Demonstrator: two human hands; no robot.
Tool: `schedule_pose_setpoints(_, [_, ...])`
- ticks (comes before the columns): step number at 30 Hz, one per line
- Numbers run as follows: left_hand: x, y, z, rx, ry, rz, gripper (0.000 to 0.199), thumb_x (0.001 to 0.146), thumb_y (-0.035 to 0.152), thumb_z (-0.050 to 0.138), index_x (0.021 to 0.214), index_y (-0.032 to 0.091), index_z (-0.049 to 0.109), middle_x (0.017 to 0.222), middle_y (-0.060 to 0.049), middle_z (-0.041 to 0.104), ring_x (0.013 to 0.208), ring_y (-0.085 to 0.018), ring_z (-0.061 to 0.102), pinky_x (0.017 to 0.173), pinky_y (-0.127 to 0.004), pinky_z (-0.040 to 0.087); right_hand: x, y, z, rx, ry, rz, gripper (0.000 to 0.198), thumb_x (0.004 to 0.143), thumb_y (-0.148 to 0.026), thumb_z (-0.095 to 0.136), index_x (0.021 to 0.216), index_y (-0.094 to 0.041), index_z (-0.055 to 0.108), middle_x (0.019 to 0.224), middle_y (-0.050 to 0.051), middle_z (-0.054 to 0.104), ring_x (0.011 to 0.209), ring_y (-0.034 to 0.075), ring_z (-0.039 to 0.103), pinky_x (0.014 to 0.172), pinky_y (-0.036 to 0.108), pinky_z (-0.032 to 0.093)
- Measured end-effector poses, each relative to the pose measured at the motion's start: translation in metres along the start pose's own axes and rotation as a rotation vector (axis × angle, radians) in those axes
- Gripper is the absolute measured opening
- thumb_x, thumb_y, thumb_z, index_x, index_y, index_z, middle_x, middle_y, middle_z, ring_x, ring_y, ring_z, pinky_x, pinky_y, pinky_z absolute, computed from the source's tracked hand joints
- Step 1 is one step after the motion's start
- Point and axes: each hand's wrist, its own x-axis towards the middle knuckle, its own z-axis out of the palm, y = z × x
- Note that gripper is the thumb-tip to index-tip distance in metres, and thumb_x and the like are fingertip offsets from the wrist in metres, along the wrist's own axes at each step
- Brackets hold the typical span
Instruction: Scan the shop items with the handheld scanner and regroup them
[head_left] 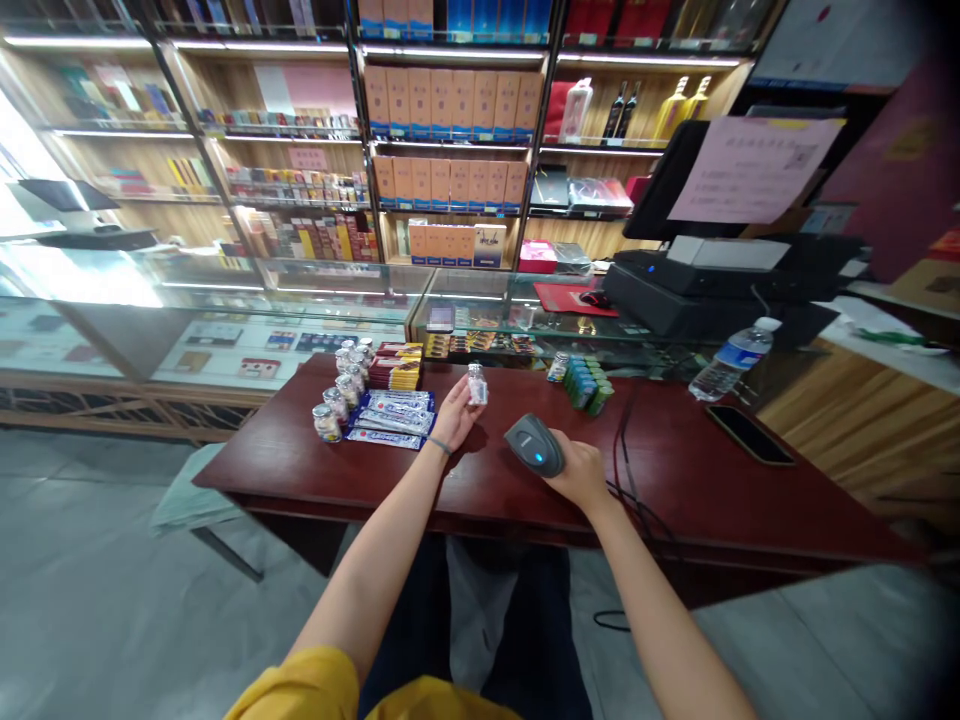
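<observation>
My left hand (456, 418) is closed around a small clear jar (477, 386) with a silvery lid, held upright above the dark red table (675, 480). In my right hand (581, 470) is a dark grey barcode scanner (535, 447) with a blue light on it; its head points toward the left hand's side. Left of my left hand lie several blue-and-white packets (391, 420) in a row. Similar small jars (327, 422) stand in a line beyond them. Red and yellow packs (397, 366) sit behind the packets.
Green packs (587, 385) and another small jar (558, 367) stand at the table's back. To the right are a water bottle (733, 360), a phone (748, 435) and black cables (628, 470). A glass counter (262, 330) runs behind; a monitor (667, 185) stands on it. A stool (191, 490) is left.
</observation>
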Motion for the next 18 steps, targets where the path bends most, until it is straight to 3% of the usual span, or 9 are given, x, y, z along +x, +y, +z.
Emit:
schedule_pose_setpoints(3, [-0.007,0.025,0.007,0.099,0.001,0.078,0.05,0.079,0.033,0.072,0.125,0.023,0.055,0.123,-0.007,0.062,0.1,-0.017,0.063,0.087,-0.033,0.051,0.0,0.002,0.005,-0.029,0.017,0.024,0.042,0.076,-0.035,0.057,0.113,-0.016,0.058,0.075,0.004,0.07,0.063,0.02,0.065,0.062,0.028,0.044])
schedule_pose_setpoints(7, [-0.014,0.095,-0.001,0.328,-0.034,0.24,0.041,0.074,0.031,0.076,0.111,0.018,0.062,0.107,-0.006,0.067,0.096,-0.018,0.064,0.087,-0.031,0.051,0.006,0.002,0.013,-0.049,0.092,-0.012,0.039,0.075,-0.035,0.056,0.109,-0.016,0.059,0.073,0.005,0.069,0.062,0.021,0.064,0.061,0.029,0.045])
schedule_pose_setpoints(9, [-0.018,0.139,-0.017,0.477,-0.023,0.325,0.04,0.071,0.029,0.078,0.105,0.018,0.063,0.1,-0.004,0.068,0.091,-0.017,0.064,0.086,-0.031,0.052,0.011,-0.001,0.017,-0.056,0.123,-0.032,0.039,0.075,-0.036,0.057,0.109,-0.016,0.059,0.074,0.005,0.069,0.062,0.02,0.064,0.061,0.028,0.045])
schedule_pose_setpoints(13, [-0.031,0.219,-0.066,0.693,0.119,0.474,0.046,0.067,0.028,0.08,0.107,0.019,0.06,0.096,-0.002,0.067,0.088,-0.015,0.064,0.084,-0.03,0.052,0.023,-0.007,0.028,-0.081,0.168,-0.054,0.039,0.076,-0.038,0.057,0.107,-0.015,0.06,0.068,0.005,0.067,0.058,0.02,0.062,0.058,0.028,0.044])
schedule_pose_setpoints(18, [-0.042,0.275,-0.126,0.8,0.22,0.489,0.038,0.066,0.028,0.079,0.099,0.02,0.061,0.092,-0.002,0.067,0.082,-0.015,0.064,0.077,-0.029,0.053,0.038,-0.017,0.045,-0.084,0.194,-0.059,0.039,0.076,-0.043,0.059,0.104,-0.016,0.06,0.064,0.004,0.065,0.055,0.02,0.061,0.056,0.027,0.042])
